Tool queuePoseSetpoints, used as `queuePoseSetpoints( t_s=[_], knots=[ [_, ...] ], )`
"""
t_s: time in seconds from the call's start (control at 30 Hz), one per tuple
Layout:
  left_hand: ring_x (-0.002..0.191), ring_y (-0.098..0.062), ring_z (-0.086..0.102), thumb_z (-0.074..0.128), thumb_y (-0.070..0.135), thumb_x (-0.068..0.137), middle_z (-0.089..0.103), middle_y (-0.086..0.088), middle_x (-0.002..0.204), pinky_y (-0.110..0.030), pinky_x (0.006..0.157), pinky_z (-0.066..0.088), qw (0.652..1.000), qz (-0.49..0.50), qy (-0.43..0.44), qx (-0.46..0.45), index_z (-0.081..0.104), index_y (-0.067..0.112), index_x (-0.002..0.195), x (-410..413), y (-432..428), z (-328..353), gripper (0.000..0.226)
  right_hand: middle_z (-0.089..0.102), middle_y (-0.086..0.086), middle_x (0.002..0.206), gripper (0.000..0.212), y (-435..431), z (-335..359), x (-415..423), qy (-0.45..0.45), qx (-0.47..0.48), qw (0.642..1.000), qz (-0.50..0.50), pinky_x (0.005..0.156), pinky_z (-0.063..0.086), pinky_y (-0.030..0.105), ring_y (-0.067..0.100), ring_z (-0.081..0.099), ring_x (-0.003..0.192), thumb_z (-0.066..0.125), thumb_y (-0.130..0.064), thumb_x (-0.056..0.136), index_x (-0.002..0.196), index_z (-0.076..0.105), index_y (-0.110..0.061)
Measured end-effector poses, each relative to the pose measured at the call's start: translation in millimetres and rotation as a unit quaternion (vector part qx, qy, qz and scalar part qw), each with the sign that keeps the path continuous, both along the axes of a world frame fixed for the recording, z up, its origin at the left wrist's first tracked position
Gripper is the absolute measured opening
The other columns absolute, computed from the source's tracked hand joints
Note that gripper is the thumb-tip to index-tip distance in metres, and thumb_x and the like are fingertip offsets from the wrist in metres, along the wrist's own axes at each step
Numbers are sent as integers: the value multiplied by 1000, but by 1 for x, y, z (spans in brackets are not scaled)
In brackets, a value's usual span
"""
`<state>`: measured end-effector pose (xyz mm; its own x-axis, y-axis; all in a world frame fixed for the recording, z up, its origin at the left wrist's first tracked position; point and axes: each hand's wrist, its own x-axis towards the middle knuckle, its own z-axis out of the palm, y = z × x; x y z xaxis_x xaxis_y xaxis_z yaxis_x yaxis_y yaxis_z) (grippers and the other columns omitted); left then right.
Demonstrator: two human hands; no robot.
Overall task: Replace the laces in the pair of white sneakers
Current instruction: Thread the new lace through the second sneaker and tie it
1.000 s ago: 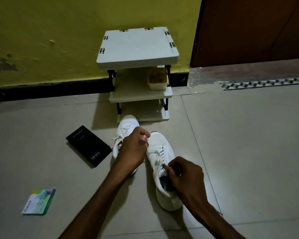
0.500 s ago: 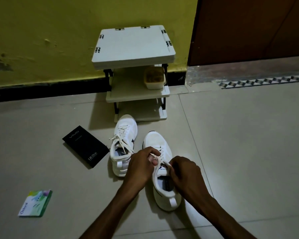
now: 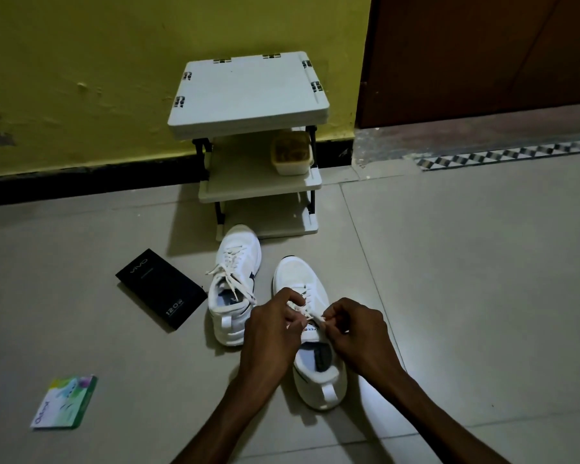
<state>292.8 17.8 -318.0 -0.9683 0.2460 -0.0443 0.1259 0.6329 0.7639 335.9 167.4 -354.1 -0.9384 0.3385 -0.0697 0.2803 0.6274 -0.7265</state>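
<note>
White lace (image 3: 310,317) at the tongue of the nearer sneaker (image 3: 300,279) is pinched from both sides, left hand (image 3: 272,333) and right hand (image 3: 360,333) each curled on a strand, the other sneaker (image 3: 236,262) just beside it on the floor (image 3: 466,296).

White three-tier plastic shelf rack with black posts (image 3: 248,95): set against the wall.
Behind rack: yellow-green painted wall (image 3: 98,61), scuffed and patchy toward the left; black skirting band (image 3: 81,185) along its foot.
Right of rack: dark brown wooden door (image 3: 482,55); reddish stone sill (image 3: 482,139) beneath it; black-and-white chequered strip (image 3: 509,155) edging the sill.
Under and in front of rack: pale grey tiled floor (image 3: 466,279), thin grout lines.
On rack's middle tier, right side: cream rectangular plastic tub (image 3: 291,154).
Left of rack, on floor: black rectangular carton (image 3: 161,288); farther left, green-and-white card packet (image 3: 64,403).
Light: dim; rack's shadow cast leftward.
</note>
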Motion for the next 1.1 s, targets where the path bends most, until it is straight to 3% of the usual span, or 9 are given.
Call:
queuePoseSetpoints(
  t_s=[0.1,0.2,0.37,0.57,0.67,0.9,1.1],
  knots=[
    [65,1,64,75,8,75,67,13,65,-25,68,54,1000,2,5,12,66,28,79,-4,-7,-4,23,65,-11,69,11,1,1,-1,-5,-9,1000,9,60,45,14,1,60,64,73,-22,76,77,63,-27],
    [70,-1,66,74,9,76,70,13,72,-24,70,53,999,-15,16,26,70,25,75,-3,-13,-7,17,63,-12,68,12,2,1,-2,-8,-4,1000,12,55,39,9,0,58,64,73,-23,77,76,62,-28],
    [72,-3,65,73,10,75,69,13,75,-26,69,54,999,0,44,11,71,29,86,11,-2,-13,23,65,-10,69,10,3,0,-4,4,-13,1000,11,60,48,18,3,60,64,73,-24,75,79,64,-24],
    [82,-13,66,69,23,80,71,7,85,-28,69,50,997,49,34,-47,58,37,112,17,14,-18,36,66,-11,70,12,6,0,-6,-10,-34,999,5,60,47,14,1,61,64,74,-25,73,81,65,-24],
    [86,-14,66,68,29,81,71,10,85,-36,73,51,995,67,50,-58,56,38,110,19,16,-23,33,68,-12,72,12,9,-1,-6,-17,-45,999,8,65,51,19,-1,62,65,76,-23,74,81,67,-25],
    [91,-14,67,70,30,85,73,9,92,-33,75,51,991,99,78,-36,58,36,109,24,23,-29,28,70,-13,71,7,11,-3,-8,-19,-49,998,25,64,52,17,-2,64,66,78,-24,74,80,73,-26],
    [79,-22,68,63,30,83,72,9,83,-41,67,53,988,62,127,-63,57,33,100,25,28,-36,18,72,-12,72,4,12,0,-10,-30,-38,998,40,67,54,18,-1,66,68,76,-25,77,79,75,-28]
  ],
)
